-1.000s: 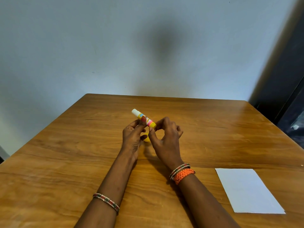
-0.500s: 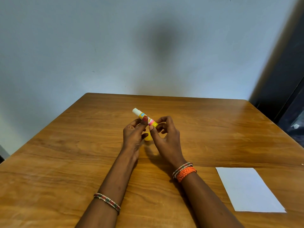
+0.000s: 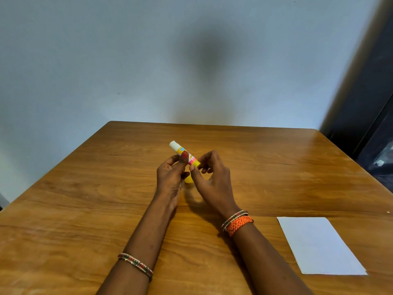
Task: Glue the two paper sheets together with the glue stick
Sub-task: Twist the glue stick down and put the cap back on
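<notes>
I hold the glue stick (image 3: 184,153) tilted above the middle of the wooden table (image 3: 85,188), its white glue end exposed and pointing up and away from me. My left hand (image 3: 170,177) pinches the barrel, thumb across the label and fingers curled behind it. My right hand (image 3: 212,179) closes thumb and forefinger loosely on the stick's lower yellow end, the other fingers half-curled and holding nothing; I judge this to be the twist that winds the glue out. A yellow piece, likely the cap (image 3: 188,179), shows just below the stick between my hands; whether it rests on the table or in my left palm I cannot tell. The paper (image 3: 319,245) lies flat near the table's right front corner, well apart from the stick; it looks like one sheet or a squared pair. By my reading, no glue is applied yet: spreading and pressing remain.
</notes>
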